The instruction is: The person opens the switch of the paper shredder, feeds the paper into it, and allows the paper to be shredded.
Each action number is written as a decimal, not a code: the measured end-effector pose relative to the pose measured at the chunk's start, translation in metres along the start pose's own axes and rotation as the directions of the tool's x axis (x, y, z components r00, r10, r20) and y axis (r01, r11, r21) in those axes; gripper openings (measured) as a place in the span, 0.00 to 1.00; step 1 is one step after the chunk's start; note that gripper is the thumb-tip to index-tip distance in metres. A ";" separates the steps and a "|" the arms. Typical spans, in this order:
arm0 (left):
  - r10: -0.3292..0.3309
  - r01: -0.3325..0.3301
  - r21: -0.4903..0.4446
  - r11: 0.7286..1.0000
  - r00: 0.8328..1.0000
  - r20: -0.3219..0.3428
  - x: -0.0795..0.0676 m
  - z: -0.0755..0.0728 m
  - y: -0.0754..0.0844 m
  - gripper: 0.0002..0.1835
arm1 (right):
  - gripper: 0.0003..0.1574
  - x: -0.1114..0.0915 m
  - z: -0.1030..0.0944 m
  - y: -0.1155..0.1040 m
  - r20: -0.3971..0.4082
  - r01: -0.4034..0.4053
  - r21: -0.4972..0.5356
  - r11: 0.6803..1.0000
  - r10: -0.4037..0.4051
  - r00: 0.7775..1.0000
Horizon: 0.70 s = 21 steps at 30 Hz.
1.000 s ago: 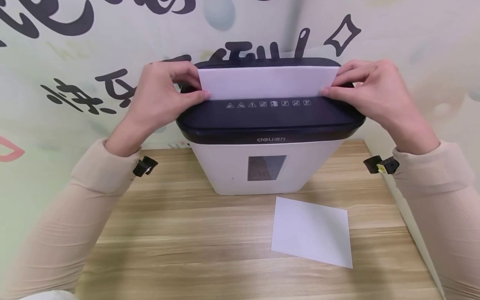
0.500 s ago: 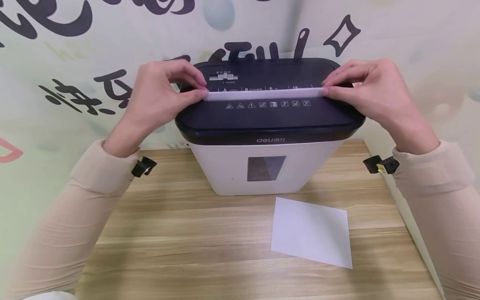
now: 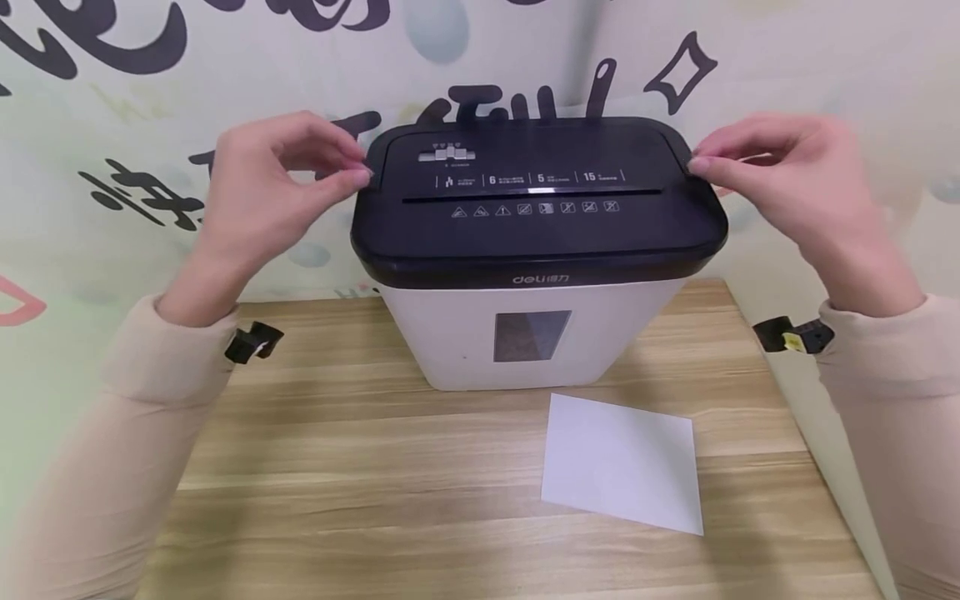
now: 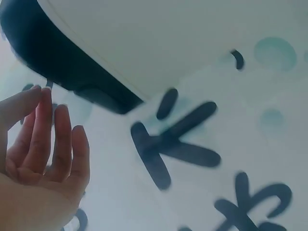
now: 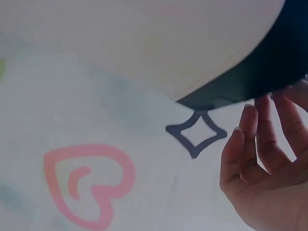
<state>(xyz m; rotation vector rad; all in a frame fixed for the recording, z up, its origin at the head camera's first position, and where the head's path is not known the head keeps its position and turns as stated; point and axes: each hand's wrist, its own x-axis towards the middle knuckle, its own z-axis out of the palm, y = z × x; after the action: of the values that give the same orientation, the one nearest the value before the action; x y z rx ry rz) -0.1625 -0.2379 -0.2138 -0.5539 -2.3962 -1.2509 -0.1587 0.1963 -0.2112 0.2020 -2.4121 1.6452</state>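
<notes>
A paper shredder with a black top [image 3: 600, 225] and white bin [image 3: 450, 333] stands against the wall. A dark slot [image 3: 450, 199] runs across its top, and no sheet sticks up from it. My left hand [image 3: 262, 200] is at the left end of the lid, its fingers loosely bent and holding nothing; the left wrist view shows this hand [image 4: 48, 159] beside the lid's edge. At the right end, my right hand [image 3: 795, 183] has thumb and fingers close to the rim, with nothing between them. Whether its fingertips touch the rim I cannot tell.
A white sheet of paper [image 3: 622, 467] lies on the wooden table [image 3: 375, 483] in front of the shredder, to the right. Behind stands a printed wall covering [image 3: 525, 50] with dark lettering. Another wall surface [image 3: 862, 250] borders the table on the right.
The white sheet that both hands held at the slot has gone down out of sight into the shredder. My hands have let go and moved apart to the lid's two ends.
</notes>
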 end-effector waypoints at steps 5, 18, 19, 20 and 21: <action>-0.017 0.016 -0.015 1.000 0.999 -0.048 -0.020 -0.014 -0.024 0.13 | 0.12 -0.011 -0.020 0.021 -0.036 -0.040 -0.007 0.999 0.040 0.999; -0.242 0.241 -0.041 0.970 0.969 -0.046 -0.097 -0.016 -0.105 0.17 | 0.19 -0.052 -0.045 0.090 -0.042 -0.200 -0.209 0.957 0.196 0.980; -0.246 0.244 -0.043 0.969 0.968 -0.043 -0.101 -0.013 -0.107 0.16 | 0.20 -0.055 -0.045 0.094 -0.042 -0.213 -0.220 0.952 0.209 0.977; -0.242 0.240 -0.050 0.969 0.970 -0.038 -0.105 -0.010 -0.109 0.16 | 0.21 -0.059 -0.045 0.097 -0.042 -0.226 -0.232 0.946 0.222 0.974; -0.235 0.233 -0.051 0.971 0.972 -0.031 -0.109 -0.007 -0.111 0.16 | 0.22 -0.062 -0.045 0.100 -0.040 -0.240 -0.244 0.939 0.238 0.970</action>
<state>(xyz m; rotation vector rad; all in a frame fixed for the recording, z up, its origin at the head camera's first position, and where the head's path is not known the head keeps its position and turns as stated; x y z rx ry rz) -0.1244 -0.3201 -0.3405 -0.2630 -2.4614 -1.4040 -0.1172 0.2743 -0.3014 -0.1462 -2.6926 1.4057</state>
